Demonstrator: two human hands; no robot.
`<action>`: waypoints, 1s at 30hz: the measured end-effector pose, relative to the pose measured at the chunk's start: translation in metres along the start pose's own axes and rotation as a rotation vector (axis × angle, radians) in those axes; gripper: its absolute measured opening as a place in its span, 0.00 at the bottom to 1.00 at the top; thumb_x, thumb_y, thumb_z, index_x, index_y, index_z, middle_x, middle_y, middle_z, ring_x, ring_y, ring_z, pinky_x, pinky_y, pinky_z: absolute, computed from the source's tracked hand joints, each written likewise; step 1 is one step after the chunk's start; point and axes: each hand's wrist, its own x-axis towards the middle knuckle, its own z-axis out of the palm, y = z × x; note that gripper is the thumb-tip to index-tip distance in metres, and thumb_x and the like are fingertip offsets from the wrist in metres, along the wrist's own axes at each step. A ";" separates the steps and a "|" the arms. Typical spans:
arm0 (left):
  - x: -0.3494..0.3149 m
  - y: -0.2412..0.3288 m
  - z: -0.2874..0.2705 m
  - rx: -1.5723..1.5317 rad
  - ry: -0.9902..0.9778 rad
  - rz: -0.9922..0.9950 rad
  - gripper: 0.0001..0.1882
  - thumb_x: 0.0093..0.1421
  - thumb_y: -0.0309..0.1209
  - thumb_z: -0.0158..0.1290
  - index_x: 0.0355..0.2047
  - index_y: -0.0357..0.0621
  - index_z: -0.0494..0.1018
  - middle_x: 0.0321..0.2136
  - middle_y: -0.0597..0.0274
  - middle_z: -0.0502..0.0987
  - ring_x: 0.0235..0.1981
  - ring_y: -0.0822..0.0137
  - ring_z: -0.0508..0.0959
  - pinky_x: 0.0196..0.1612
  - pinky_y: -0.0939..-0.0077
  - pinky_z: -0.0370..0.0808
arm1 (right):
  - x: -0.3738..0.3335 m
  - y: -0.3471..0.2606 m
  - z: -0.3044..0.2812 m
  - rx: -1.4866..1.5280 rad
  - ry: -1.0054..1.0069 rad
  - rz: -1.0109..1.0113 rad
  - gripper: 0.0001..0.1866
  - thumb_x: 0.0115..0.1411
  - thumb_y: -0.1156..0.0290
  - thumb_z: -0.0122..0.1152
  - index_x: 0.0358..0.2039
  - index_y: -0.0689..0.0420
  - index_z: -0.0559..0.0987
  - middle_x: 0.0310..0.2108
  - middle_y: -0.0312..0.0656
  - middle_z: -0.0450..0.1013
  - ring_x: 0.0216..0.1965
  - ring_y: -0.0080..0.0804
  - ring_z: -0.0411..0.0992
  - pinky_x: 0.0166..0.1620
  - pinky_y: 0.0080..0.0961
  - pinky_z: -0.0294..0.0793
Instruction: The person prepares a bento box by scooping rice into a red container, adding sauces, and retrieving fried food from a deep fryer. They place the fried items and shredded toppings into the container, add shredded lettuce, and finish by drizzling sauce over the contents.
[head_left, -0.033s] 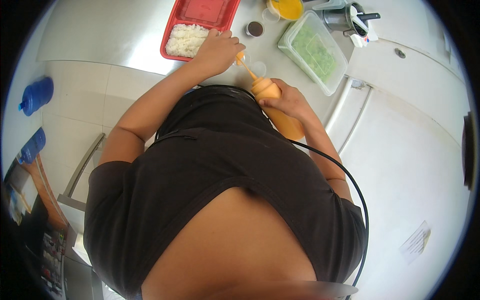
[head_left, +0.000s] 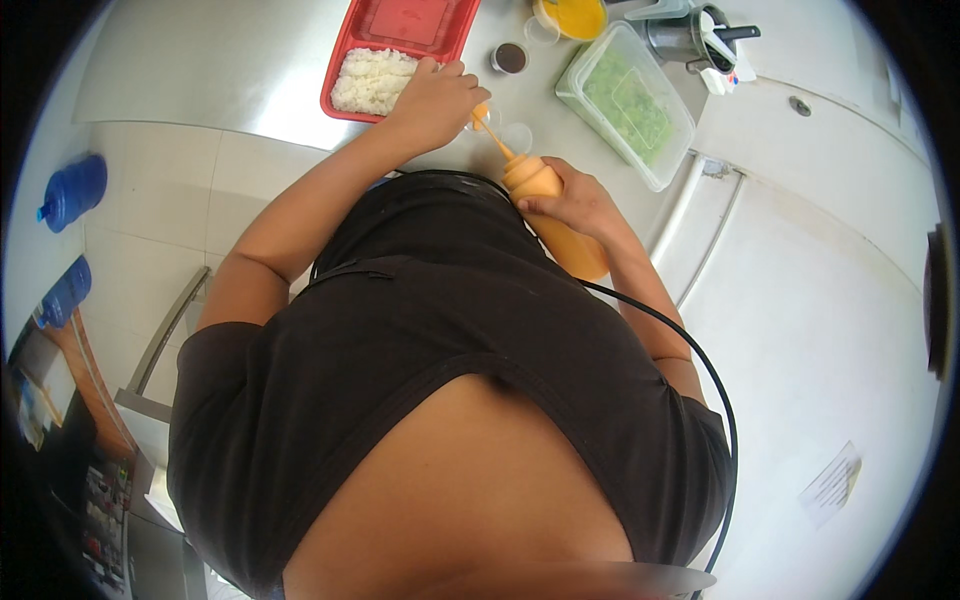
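My right hand [head_left: 578, 200] is wrapped round a squeeze bottle [head_left: 575, 248] of orange sauce, tilted with its thin nozzle toward my left hand. The nozzle tip reaches a small clear sauce cup [head_left: 481, 117] with orange sauce in it. At that cup's left side, my left hand [head_left: 437, 103] is closed with bent fingers and appears to grip it; the thumb is hidden. Just beyond my left hand lies a red compartment tray [head_left: 328, 92], with white rice [head_left: 372, 82] in its near compartment. Another small clear cup [head_left: 516, 138] stands beside the nozzle.
A small cup of dark sauce [head_left: 509, 58] sits right of the tray. Farther right are a lidded clear container of chopped greens [head_left: 630, 105], a tub of yellow sauce [head_left: 575, 15] and a metal pot with utensils [head_left: 682, 40]. A black cable [head_left: 690, 345] hangs along my right arm.
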 end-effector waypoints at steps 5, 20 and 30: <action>0.001 -0.001 -0.001 0.033 -0.005 0.028 0.13 0.50 0.31 0.51 0.37 0.53 0.75 0.31 0.72 0.74 0.39 0.70 0.69 0.39 0.68 0.59 | -0.002 -0.002 0.000 0.009 0.014 -0.003 0.34 0.42 0.53 0.67 0.49 0.54 0.71 0.36 0.47 0.74 0.40 0.39 0.72 0.45 0.29 0.68; 0.006 -0.007 0.002 0.076 0.005 0.047 0.13 0.49 0.29 0.51 0.37 0.53 0.75 0.31 0.72 0.74 0.39 0.69 0.69 0.38 0.68 0.60 | 0.007 0.008 0.004 0.032 0.068 -0.065 0.38 0.41 0.52 0.65 0.52 0.53 0.67 0.41 0.50 0.73 0.44 0.44 0.70 0.47 0.32 0.67; -0.003 -0.019 -0.031 -0.007 0.184 -0.147 0.13 0.54 0.31 0.45 0.39 0.50 0.73 0.31 0.63 0.74 0.36 0.62 0.71 0.35 0.61 0.63 | 0.004 -0.011 -0.045 0.542 0.399 -0.450 0.42 0.42 0.66 0.71 0.57 0.59 0.60 0.50 0.43 0.66 0.50 0.33 0.67 0.54 0.28 0.63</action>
